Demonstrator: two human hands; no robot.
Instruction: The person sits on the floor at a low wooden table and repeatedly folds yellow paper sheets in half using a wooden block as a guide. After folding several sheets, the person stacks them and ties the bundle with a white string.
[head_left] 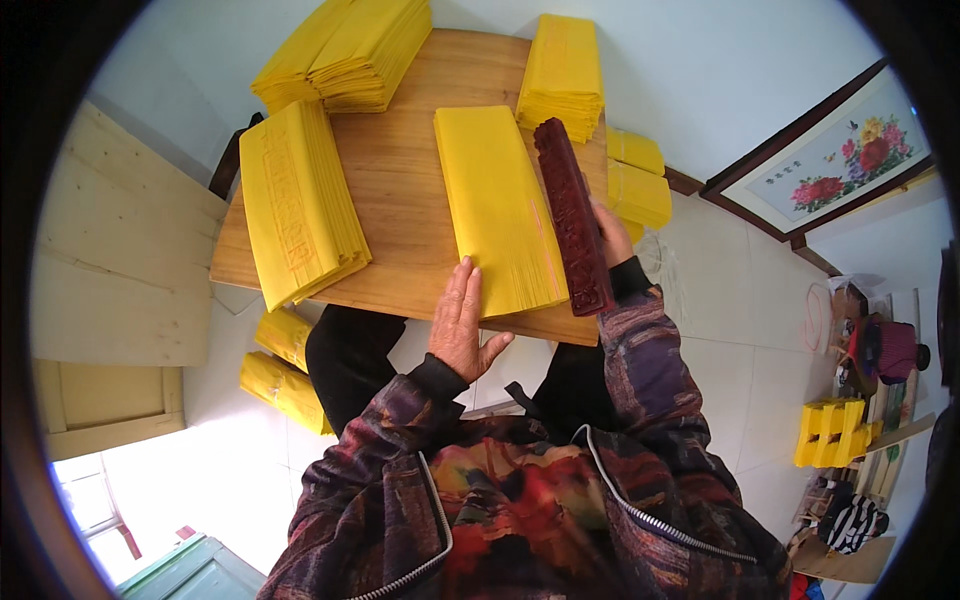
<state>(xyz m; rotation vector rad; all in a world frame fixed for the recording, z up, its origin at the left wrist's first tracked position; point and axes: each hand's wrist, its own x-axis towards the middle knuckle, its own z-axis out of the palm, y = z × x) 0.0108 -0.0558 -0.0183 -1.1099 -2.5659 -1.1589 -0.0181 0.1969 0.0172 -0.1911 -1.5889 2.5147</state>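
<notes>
A stack of yellow paper sheets (490, 190) lies near the middle of the wooden table (390, 180), its near edge fanned into many layers. My left hand (460, 325) is open, its outstretched fingertips resting on the stack's near left corner. In my right hand (610, 235) is a long dark red block with a carved face (572, 220), held on edge along the stack's right side. The block hides part of that hand's fingers. Reddish print marks show along the stack's right edge, beside the block.
A printed yellow paper stack (300, 200) sits at the table's left. More stacks stand at the far left (370, 50) and far right (562, 70). Yellow bundles (640, 190) lie beyond the right edge, others (285, 390) on the floor. A framed flower picture (830, 150) leans at right.
</notes>
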